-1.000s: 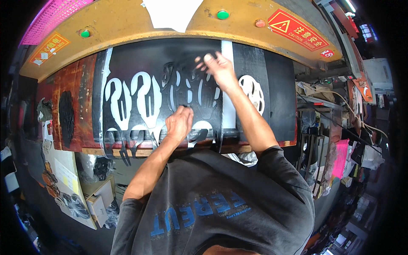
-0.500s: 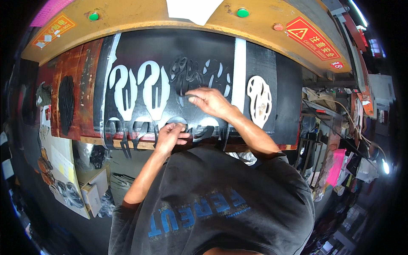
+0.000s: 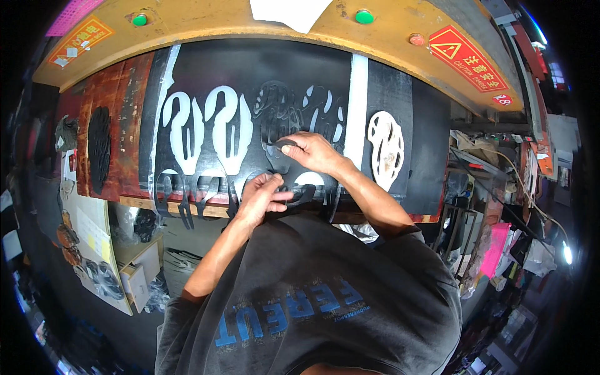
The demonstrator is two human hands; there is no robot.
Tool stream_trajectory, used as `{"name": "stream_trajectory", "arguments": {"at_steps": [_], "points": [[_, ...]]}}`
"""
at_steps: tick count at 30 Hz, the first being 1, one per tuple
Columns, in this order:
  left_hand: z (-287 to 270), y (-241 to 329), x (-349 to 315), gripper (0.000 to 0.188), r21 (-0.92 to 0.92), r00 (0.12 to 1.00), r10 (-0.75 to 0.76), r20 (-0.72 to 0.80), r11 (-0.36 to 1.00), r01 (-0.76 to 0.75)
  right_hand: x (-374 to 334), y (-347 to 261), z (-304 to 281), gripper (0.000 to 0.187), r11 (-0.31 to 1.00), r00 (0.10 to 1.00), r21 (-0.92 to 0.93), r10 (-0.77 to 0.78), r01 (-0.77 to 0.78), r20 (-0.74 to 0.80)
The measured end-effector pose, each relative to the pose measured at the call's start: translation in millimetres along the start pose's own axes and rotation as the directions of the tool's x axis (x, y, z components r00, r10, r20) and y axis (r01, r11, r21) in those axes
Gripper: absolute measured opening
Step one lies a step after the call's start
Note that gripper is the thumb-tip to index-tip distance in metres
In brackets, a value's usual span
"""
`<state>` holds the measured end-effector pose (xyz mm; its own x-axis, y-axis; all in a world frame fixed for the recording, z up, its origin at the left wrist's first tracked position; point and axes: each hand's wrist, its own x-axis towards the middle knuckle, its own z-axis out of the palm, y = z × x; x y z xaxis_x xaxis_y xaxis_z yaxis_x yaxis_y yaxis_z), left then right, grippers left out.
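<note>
A black sheet (image 3: 262, 59) lies across the bench, with sole-shaped cut-outs (image 3: 230, 134) showing white at its left. My right hand (image 3: 314, 153) pinches a small dark cut piece (image 3: 287, 143) over the third outline. Loose dark pieces (image 3: 279, 106) lie at the upper part of that outline, hard to tell from the sheet. Closer to the front edge, my left hand (image 3: 257, 199) has thumb and forefinger together, its other fingers stretched out to the right. Whatever is between those fingertips is too dark to make out.
Right of a white strip (image 3: 357, 106) lies a pale sole-shaped plate with openings (image 3: 385, 150). A yellow machine beam (image 3: 219, 22) with green buttons (image 3: 364, 17) spans the far side. Dark cut strips (image 3: 185, 209) hang over the front edge. A dark sole-shaped piece (image 3: 99, 150) rests at far left.
My left hand has moved right and slightly up, its thumb and forefinger coming together. My right hand stays over the third outline with the dark piece. The whole view has shifted a little.
</note>
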<state>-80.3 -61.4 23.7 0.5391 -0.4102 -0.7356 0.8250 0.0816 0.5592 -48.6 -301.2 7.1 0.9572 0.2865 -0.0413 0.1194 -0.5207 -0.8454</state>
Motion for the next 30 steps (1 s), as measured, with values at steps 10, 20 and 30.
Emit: {"name": "stream_trajectory", "arguments": {"at_steps": [10,20,30], "points": [[12,20,-9,0.029,0.051,0.994,0.015,-0.109,0.999,-0.009,1,3,-3,0.041,0.998,0.999,0.059,-0.026,0.024,0.021],[5,3,-7,0.028,-0.168,0.988,0.093,-0.12,0.979,-0.113,-1,8,3,0.04,0.996,0.999,0.08,-0.042,0.043,-0.015],[-15,2,32,0.043,-0.584,0.97,0.059,0.234,0.806,0.092,-4,-6,-9,0.045,0.952,0.958,-0.119,-0.27,0.281,0.096]]}}
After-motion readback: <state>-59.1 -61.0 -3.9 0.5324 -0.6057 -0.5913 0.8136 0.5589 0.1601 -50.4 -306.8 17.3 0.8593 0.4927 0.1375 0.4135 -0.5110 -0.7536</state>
